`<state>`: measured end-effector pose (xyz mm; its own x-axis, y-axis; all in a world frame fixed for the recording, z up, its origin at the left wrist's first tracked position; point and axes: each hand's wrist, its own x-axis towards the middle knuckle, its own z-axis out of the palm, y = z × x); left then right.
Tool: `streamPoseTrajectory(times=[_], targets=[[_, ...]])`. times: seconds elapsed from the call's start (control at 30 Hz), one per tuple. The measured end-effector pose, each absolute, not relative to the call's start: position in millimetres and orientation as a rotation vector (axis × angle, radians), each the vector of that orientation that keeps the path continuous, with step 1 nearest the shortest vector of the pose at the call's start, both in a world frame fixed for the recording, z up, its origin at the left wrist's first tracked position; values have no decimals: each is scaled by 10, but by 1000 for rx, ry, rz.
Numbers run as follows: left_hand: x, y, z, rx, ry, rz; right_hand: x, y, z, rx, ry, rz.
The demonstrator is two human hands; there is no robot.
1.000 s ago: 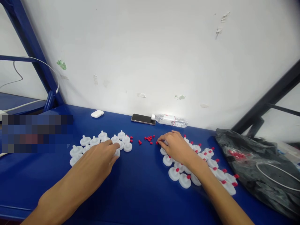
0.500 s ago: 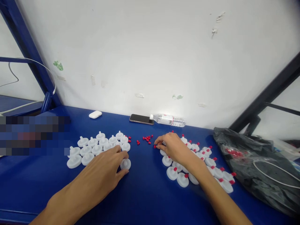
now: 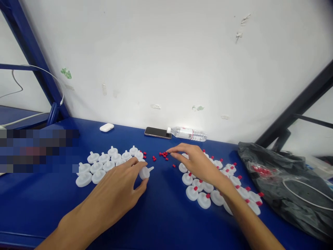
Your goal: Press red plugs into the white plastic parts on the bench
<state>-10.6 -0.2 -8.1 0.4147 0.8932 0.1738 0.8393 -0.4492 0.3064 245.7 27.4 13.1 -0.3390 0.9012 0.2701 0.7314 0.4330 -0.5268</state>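
My left hand (image 3: 122, 182) grips one white plastic disc with a nozzle (image 3: 145, 171), lifted and tipped so the nozzle points right. Beside it on the left lies a group of several bare white discs (image 3: 104, 164). My right hand (image 3: 196, 161) reaches toward a scatter of small red caps (image 3: 163, 155), its fingers stretched out and pinching at the tips; I cannot make out anything between them. Under and right of that hand lie several white discs with red caps fitted (image 3: 221, 184).
On the blue table (image 3: 161, 215), along the white wall, lie a phone (image 3: 158, 132), a clear water bottle on its side (image 3: 188, 133) and a white earbud case (image 3: 106, 127). A black plastic bag (image 3: 286, 184) with red caps sits at the right. Blue frame posts stand left.
My left hand has drawn one white disc out of the left group and raised it, nozzle to the right. My right hand has moved left from the capped discs toward the loose red caps.
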Motion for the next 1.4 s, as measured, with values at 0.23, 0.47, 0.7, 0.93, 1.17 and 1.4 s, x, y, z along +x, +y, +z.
streamPoseTrajectory(times=[0.23, 0.47, 0.7, 0.93, 1.17, 1.4], targets=[[-87, -40, -35, 2437, 1537, 428, 2198, 101, 252, -1133, -2023, 827], [-50, -60, -16, 2406, 1448, 549, 2101, 94, 120, -1077, -2007, 840], [-77, -42, -60, 2420, 1405, 738, 2131, 76, 211, -1057, -1957, 965], [-97, -44, -8, 2553, 1270, 1118, 2191, 89, 206, -812, -1716, 1445], [-75, -100, 10, 2729, 1037, 1213, 2160, 37, 148, -612, -1619, 1781], [-52, -125, 10, 2770, 1061, 1147, 2150, 104, 67, -704, -1665, 1515]])
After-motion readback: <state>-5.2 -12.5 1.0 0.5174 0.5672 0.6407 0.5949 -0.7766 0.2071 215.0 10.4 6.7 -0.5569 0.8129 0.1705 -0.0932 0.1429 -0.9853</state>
